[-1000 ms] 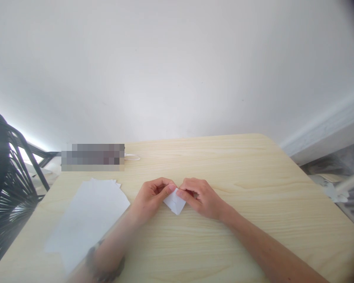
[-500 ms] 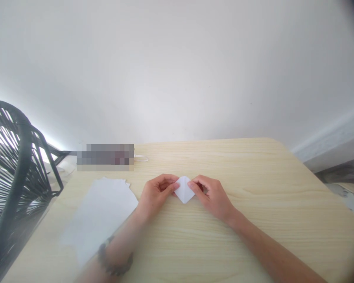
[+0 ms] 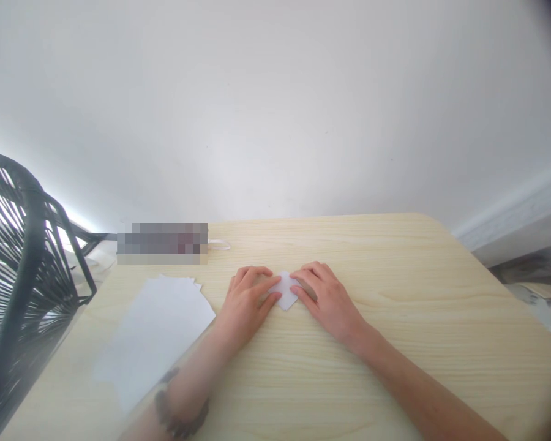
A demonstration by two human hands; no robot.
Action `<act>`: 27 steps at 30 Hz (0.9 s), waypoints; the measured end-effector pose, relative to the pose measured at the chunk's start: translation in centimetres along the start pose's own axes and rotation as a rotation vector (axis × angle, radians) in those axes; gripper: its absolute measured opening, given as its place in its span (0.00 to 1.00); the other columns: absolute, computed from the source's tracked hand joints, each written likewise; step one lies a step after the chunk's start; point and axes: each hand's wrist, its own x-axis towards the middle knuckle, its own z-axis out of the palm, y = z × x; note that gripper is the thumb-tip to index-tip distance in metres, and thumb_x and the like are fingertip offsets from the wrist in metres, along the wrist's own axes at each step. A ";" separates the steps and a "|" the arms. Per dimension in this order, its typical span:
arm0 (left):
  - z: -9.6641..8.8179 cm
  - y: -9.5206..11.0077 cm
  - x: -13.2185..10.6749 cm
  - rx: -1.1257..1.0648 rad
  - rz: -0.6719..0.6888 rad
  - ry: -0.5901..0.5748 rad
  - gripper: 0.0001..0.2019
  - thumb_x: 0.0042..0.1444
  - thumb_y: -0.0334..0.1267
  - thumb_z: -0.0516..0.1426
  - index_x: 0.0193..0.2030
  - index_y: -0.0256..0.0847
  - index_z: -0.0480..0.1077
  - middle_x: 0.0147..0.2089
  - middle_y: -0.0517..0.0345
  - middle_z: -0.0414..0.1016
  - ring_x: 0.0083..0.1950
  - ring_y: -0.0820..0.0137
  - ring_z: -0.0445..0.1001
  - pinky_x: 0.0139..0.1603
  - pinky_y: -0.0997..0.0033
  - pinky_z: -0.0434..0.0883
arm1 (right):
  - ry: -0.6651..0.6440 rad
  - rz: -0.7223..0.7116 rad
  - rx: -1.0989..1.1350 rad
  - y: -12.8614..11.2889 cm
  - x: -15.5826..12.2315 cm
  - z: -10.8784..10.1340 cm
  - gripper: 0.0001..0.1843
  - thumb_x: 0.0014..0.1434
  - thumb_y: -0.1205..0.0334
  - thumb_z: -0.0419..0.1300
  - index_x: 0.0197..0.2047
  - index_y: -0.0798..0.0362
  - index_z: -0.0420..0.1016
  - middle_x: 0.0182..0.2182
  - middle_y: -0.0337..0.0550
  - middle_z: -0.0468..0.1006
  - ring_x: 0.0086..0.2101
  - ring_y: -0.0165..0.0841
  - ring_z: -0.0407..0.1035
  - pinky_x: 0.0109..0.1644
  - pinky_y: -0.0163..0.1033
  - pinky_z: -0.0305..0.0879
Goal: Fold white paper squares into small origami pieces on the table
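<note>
A small folded white paper point(image 3: 286, 291) lies flat on the light wooden table point(image 3: 395, 343), near the middle. My left hand point(image 3: 248, 303) rests palm down on its left side, fingers stretched out over the paper. My right hand point(image 3: 324, 297) lies flat on its right side, fingertips pressing the paper's edge. Only the middle and lower tip of the paper show between the two hands.
A stack of white paper sheets point(image 3: 156, 334) lies on the table to the left of my left forearm. A blurred-out object point(image 3: 162, 243) sits at the table's far edge. A black wire chair point(image 3: 18, 263) stands at the left. A white wall is behind.
The paper was pinched and held up between both hands; now it lies flat on the table and both hands have flattened down onto it.
</note>
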 end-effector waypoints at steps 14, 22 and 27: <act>-0.5 1.4 0.0 0.229 0.030 -0.061 0.16 0.55 0.44 0.52 0.49 0.42 0.66 0.39 0.52 0.67 0.43 0.62 0.63 0.43 0.59 0.63 | -0.049 -0.039 -0.167 -0.2 0.2 -0.4 0.14 0.58 0.63 0.52 0.48 0.47 0.69 0.38 0.43 0.68 0.37 0.34 0.63 0.43 0.43 0.64; -0.6 1.6 0.0 0.282 0.047 -0.076 0.18 0.54 0.46 0.52 0.49 0.42 0.65 0.40 0.52 0.66 0.43 0.62 0.64 0.42 0.59 0.63 | -0.101 -0.044 -0.117 0.0 0.3 -0.7 0.16 0.58 0.62 0.52 0.50 0.47 0.67 0.38 0.43 0.67 0.38 0.34 0.62 0.45 0.43 0.63; -0.8 1.6 0.0 0.260 0.052 -0.076 0.19 0.54 0.48 0.51 0.49 0.41 0.65 0.38 0.52 0.67 0.43 0.62 0.64 0.42 0.59 0.63 | -0.181 -0.101 0.016 1.1 0.2 -1.4 0.22 0.54 0.55 0.57 0.53 0.47 0.64 0.40 0.44 0.66 0.41 0.34 0.62 0.48 0.41 0.62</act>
